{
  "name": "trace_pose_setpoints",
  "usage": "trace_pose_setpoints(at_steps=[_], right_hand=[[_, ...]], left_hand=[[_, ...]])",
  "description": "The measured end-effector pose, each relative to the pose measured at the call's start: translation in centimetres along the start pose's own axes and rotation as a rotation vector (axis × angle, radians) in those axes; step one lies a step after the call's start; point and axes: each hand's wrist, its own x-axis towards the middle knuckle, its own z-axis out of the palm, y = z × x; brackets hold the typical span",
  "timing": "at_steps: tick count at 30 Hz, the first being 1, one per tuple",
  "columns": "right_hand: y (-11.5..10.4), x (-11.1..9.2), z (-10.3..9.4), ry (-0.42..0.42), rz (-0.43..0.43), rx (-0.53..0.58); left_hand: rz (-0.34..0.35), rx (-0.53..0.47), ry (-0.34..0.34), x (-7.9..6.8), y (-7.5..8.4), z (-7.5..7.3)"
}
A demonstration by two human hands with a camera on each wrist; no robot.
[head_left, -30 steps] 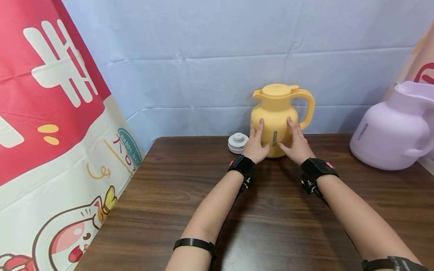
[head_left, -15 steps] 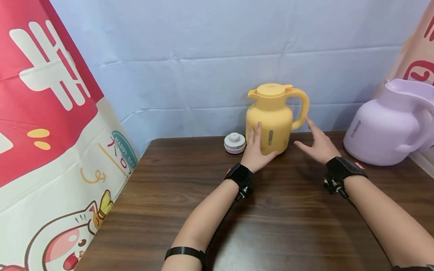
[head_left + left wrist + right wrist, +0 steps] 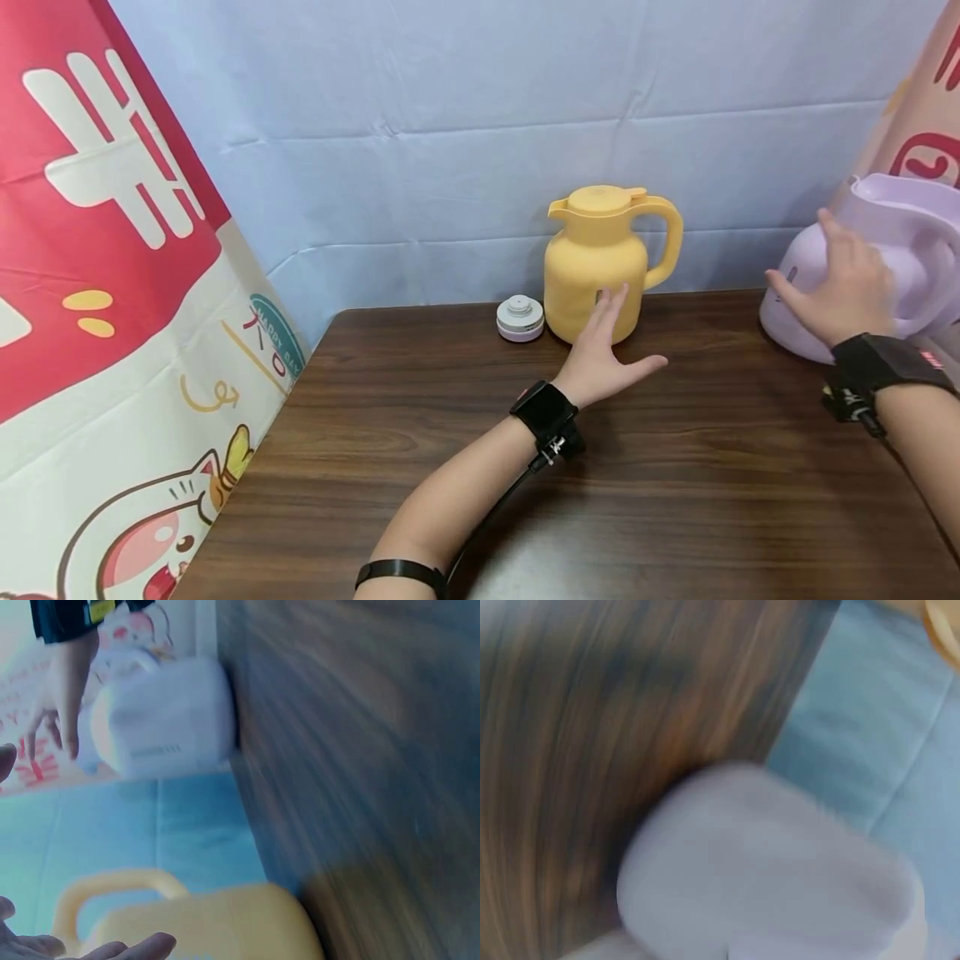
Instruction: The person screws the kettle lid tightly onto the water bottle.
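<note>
The yellow thermos jug (image 3: 592, 258), its lid on, stands upright at the back of the table. My left hand (image 3: 600, 362) is in front of it with fingers spread; whether a fingertip touches it I cannot tell. At the right, my right hand (image 3: 847, 287) is stretched out before the lilac thermos jug (image 3: 881, 208), covering part of its body. In the left wrist view a gap shows between that hand and the lilac jug (image 3: 176, 716). The lilac jug's top appears uncovered. A white and lilac stopper (image 3: 520, 320) lies left of the yellow jug.
A dark wood table (image 3: 420, 433) bears all these things. Behind it hangs a pale blue cloth (image 3: 420, 167). A printed red and white cloth (image 3: 142, 308) borders the left side, and a pink printed cloth (image 3: 918, 125) hangs at the far right.
My right hand has left the yellow jug and moved right to the lilac jug. My left hand has drawn back slightly toward me and right. Both jugs have stayed in place.
</note>
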Motion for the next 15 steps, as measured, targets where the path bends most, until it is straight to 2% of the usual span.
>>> trace_pose_setpoints(at_steps=[3,5,8,12,15], right_hand=[[0.5,0.3,-1.6,0.114,-0.014,-0.067],[0.9,0.6,-2.5,0.149,0.024,-0.068],[1.5,0.7,-3.6,0.108,0.183,-0.02],[2.7,0.2,-4.3,0.05,0.453,0.089],[3.5,-0.3,-4.2,0.056,0.596,0.153]], left_hand=[[0.032,-0.011,-0.035,-0.6,0.8,0.1],[0.056,-0.007,-0.054,-0.9,1.3,0.2],[0.089,0.002,-0.076,-1.4,2.0,0.2],[0.108,0.01,-0.122,-2.0,2.5,0.3],[0.106,0.016,-0.173,-2.4,2.7,0.6]])
